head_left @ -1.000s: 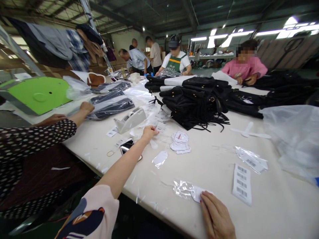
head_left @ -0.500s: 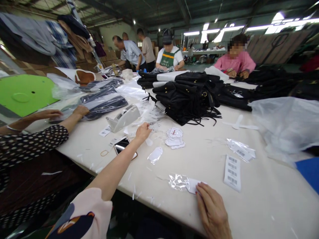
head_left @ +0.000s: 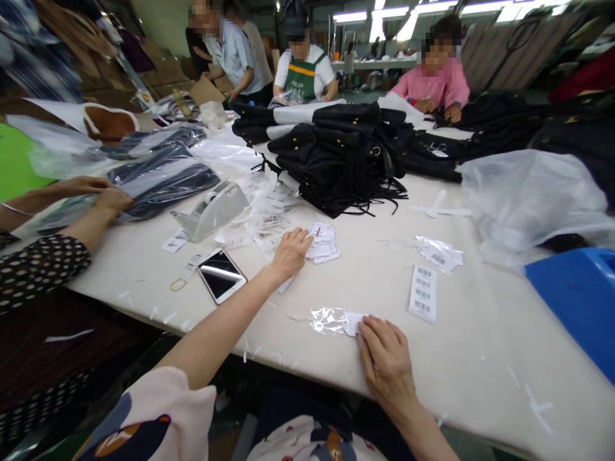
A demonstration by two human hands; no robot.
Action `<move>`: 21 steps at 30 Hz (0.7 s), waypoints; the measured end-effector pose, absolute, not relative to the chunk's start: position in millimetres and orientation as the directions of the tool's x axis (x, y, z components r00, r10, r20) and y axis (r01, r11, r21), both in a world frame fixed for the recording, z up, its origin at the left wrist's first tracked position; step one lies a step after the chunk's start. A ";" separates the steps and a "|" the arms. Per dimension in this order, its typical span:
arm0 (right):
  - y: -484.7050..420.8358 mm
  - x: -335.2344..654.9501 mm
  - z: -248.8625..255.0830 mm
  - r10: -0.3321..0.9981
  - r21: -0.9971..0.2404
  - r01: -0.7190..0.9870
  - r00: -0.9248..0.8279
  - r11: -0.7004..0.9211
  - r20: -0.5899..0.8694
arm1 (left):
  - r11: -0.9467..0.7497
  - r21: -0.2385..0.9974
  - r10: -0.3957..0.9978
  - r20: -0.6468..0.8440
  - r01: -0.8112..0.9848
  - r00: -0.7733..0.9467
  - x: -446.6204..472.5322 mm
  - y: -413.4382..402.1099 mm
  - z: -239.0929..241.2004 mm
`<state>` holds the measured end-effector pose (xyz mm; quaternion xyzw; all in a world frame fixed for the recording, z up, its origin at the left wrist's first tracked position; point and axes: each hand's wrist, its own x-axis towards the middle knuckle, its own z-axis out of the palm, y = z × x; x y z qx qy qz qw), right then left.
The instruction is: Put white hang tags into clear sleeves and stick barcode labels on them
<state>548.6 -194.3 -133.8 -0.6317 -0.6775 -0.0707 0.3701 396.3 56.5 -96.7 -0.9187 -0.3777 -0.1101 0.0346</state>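
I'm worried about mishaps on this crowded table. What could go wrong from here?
1. The phone lies beside the left forearm, so a sideways sweep might knock it.
2. The left hand is right at the pile of white tags, which looks loose and could scatter.
3. The barcode strip lies near the right hand and might get brushed aside.

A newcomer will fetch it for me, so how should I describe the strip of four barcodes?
On the near side of the pale table, find the person's right hand. The strip lies flat beyond it and to the right, just nearer than some tags in clear film. Unlike them, it's one unwrapped white piece with four barcodes stacked in a column.
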 end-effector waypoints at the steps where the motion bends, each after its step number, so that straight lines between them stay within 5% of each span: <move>1: -194.2 548.6 -134.0 0.795 -0.376 0.906 0.080 0.192 0.601 | -0.674 0.050 0.728 0.213 0.737 0.652 397.3 59.9 -97.6; 8: -192.2 548.8 -135.7 0.774 -0.427 0.881 0.122 0.204 0.621 | -0.508 0.103 0.853 0.199 0.855 0.483 417.7 86.5 -94.9; 14: -198.2 558.8 -127.3 0.790 -0.481 0.865 0.192 0.144 0.583 | -0.658 0.121 0.742 0.271 0.743 0.613 451.9 59.3 -98.0; 17: -197.0 588.4 -118.3 0.757 -0.497 0.866 0.362 -0.057 0.544 | -0.805 0.141 0.587 0.335 0.576 0.737 469.0 30.8 -104.0; 21: -181.5 636.9 -112.5 0.670 -0.399 0.749 0.657 -0.529 0.346 | -0.859 0.286 0.502 0.312 0.424 0.807 501.8 -12.9 -110.1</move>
